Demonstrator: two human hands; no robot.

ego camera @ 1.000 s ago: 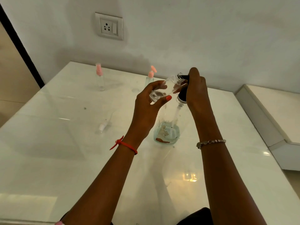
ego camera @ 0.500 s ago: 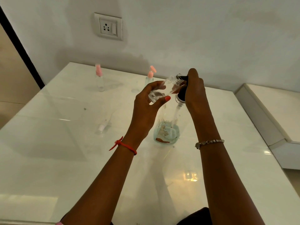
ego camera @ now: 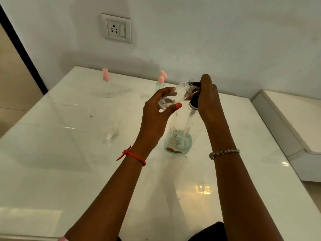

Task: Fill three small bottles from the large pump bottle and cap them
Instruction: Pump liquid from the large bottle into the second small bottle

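My left hand (ego camera: 156,117) grips a small clear bottle (ego camera: 175,96), tilted with its open mouth against the black pump head (ego camera: 195,100) of the large clear pump bottle (ego camera: 178,140). That large bottle stands upright on the white table (ego camera: 69,171) with a little pale liquid at its bottom. My right hand (ego camera: 208,100) is closed over the pump head from above. Two more small bottles stand at the back of the table with pink tops on: one (ego camera: 107,84) at left, one (ego camera: 160,83) just behind my left hand. A loose clear cap with a tube (ego camera: 112,134) lies on the table.
A wall with a socket plate (ego camera: 116,28) rises behind the table. A white ledge (ego camera: 286,122) runs along the table's right side. The glossy tabletop shows reflections and a few small specks.
Almost nothing differs. Both hands keep their grip, and the right hand sits very slightly lower on the pump head.
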